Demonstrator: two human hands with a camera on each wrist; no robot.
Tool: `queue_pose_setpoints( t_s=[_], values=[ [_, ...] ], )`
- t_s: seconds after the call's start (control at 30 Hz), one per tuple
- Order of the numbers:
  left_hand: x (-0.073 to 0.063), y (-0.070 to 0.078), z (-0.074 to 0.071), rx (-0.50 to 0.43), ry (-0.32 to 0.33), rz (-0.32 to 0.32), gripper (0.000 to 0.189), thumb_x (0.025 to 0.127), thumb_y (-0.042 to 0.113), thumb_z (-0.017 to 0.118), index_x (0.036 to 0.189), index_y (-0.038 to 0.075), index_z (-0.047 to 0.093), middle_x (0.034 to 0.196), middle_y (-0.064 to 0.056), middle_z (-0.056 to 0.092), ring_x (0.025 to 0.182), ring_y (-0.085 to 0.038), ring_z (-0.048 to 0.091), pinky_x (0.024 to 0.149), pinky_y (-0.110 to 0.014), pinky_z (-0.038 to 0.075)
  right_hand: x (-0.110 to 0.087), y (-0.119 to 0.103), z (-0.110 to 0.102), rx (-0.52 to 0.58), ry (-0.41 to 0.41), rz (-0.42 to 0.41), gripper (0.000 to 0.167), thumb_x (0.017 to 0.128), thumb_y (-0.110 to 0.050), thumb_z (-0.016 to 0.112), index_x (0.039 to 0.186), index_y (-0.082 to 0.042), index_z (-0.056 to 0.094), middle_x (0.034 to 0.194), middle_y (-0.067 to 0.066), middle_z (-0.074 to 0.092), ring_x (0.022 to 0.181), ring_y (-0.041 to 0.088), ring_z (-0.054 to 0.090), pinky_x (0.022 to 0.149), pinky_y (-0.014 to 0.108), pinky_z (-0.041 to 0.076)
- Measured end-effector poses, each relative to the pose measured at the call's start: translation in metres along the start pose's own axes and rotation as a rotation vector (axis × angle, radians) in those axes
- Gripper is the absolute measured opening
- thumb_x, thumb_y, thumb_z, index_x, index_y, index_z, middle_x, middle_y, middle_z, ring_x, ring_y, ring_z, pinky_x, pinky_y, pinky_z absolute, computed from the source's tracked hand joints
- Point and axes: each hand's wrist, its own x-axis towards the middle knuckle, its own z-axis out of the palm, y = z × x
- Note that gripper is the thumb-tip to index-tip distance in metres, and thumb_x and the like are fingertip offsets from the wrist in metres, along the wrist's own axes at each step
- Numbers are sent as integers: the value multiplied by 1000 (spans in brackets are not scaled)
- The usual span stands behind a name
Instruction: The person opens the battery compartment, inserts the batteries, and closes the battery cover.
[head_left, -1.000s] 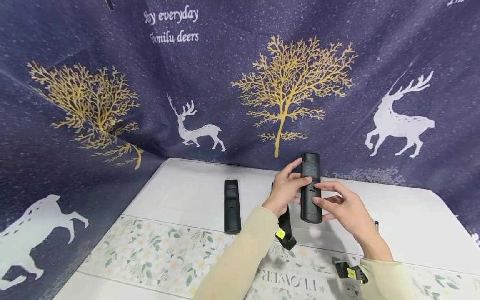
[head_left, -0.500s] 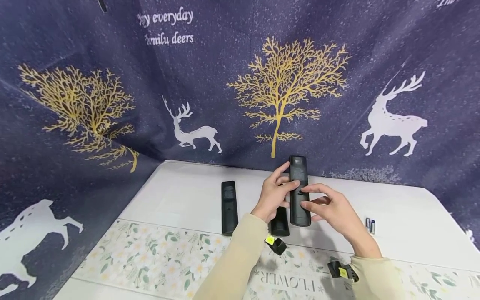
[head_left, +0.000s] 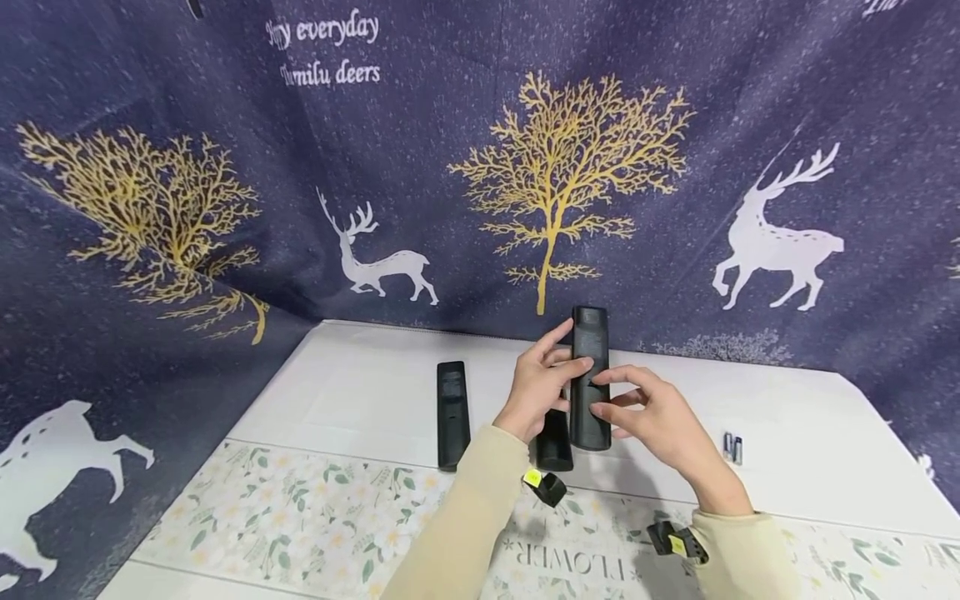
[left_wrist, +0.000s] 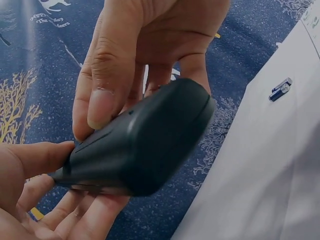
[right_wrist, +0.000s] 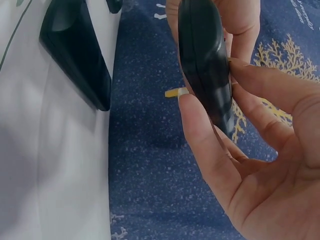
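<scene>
While our left hand [head_left: 534,387] grips the remote [head_left: 581,398] above the table [head_left: 360,375], our right hand [head_left: 663,421] pinches its lower part, close by the notch [head_left: 591,383]; we'd best brace firmly with the left and press evenly there.

Tabletop work area; room type undeterminable. Deer-print cloth [head_left: 420,183] spans upper frame; white table [head_left: 367,375], lower centre.

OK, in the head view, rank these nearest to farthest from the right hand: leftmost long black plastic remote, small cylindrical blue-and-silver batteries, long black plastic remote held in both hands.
1. Held remote: touching the right hand, on its left.
2. Batteries: on the white table, to that hand's right.
3. Leftmost remote: same table, past the left hand.
</scene>
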Motion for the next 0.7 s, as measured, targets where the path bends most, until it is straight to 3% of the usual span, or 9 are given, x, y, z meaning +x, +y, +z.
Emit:
queue_pose_setpoints(
  t_s=[0.4, 0.7],
  values=[
    [-2, 6, -6, -42, -3, 2, 64, 98, 11, 79, 150, 44, 60, 117, 1, 75, 84, -22, 71, 61, -37, 62, 2, -4, 9, -67, 44, -34, 34, 98, -8, 78, 130, -4, 67, 150, 24, 49, 111, 41, 69, 74, 39, 64],
    [-1, 7, -6, -57, -10, -2, 63, 98, 12, 79, 150, 43, 60, 119, 0, 75, 86, -22, 75, 66, -42, 64, 1, -7, 3, -138, 67, -52, 32, 97, -13, 81, 127, -9, 69, 145, 23, 53, 113, 45, 67, 83, 53, 61]
  ],
)
